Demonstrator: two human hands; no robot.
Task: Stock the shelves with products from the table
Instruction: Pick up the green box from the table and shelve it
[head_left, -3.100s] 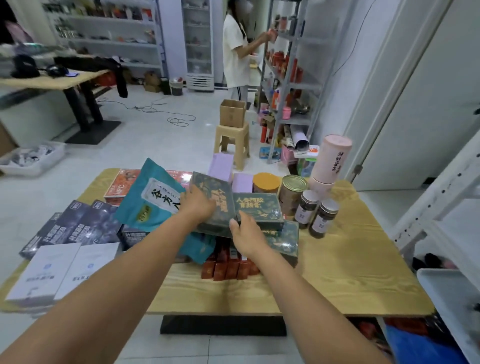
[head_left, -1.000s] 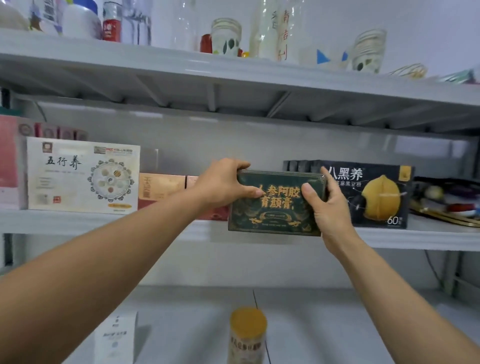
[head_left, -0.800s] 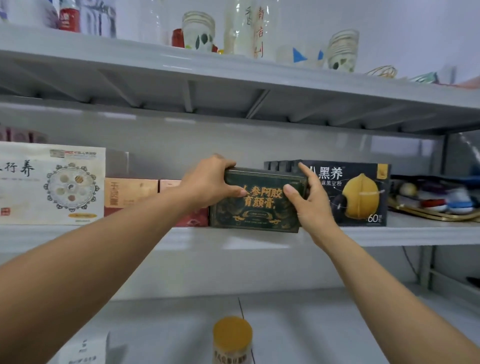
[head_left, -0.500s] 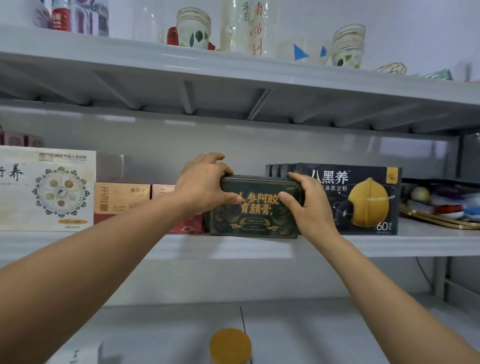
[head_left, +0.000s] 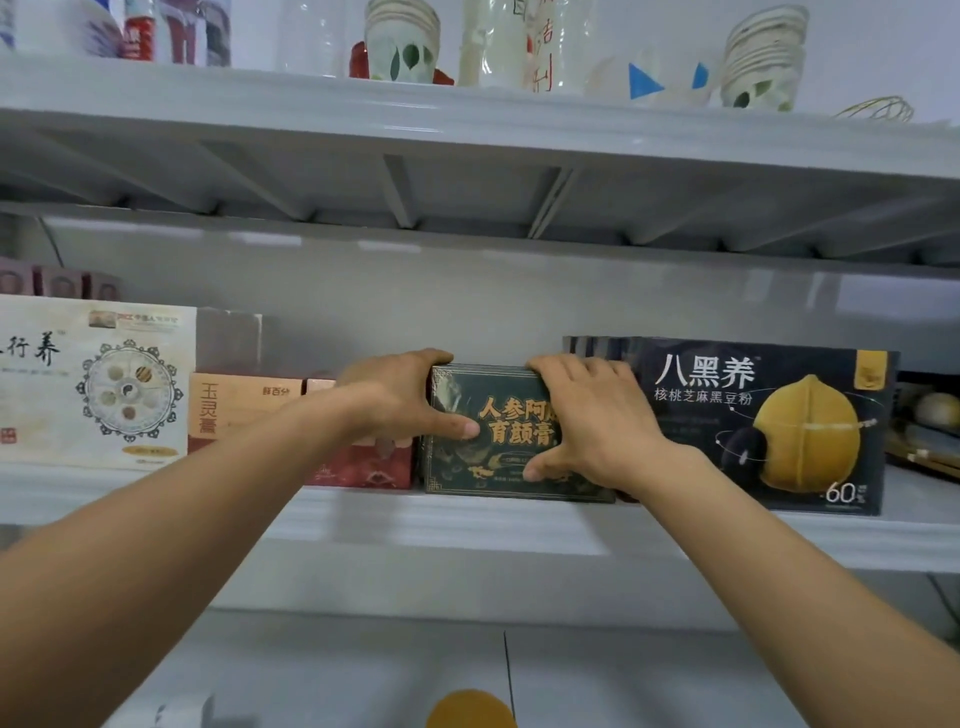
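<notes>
A: Green box (head_left: 498, 415): where?
B: On mid shelf (head_left: 467, 525), upright, label fwd, base down near front edge. Slotted btwn red box (head_left: 363, 467) on L and black box (head_left: 763, 421) on R. Touching them or just beside, can't tell.

A: Hands?
B: Left hand (head_left: 400, 400) clamped on top-L corner, fingers curled over top, thumb on front face. Right hand (head_left: 592, 431) clamped on top-R corner, thumb low on front.

A: Handling?
B: Prob. stiff printed card, lightish, glossy so a bit slick. Seems rigid enough for a two-corner hold. Best taken at corners or side edges, not mid-panel; could dent there.

A: Step?
B: Placement nearly done, by the look. Likely needs a push back to line up w/ neighbours, then release. Risk: shoving red box askew.

A: Surrounds?
B: Tan box (head_left: 244, 405) and white box (head_left: 93, 384) further L. Upper shelf (head_left: 467, 114) above w/ paper cups (head_left: 402, 41). Yellow lid (head_left: 470, 709) low centre, on the level below.
</notes>
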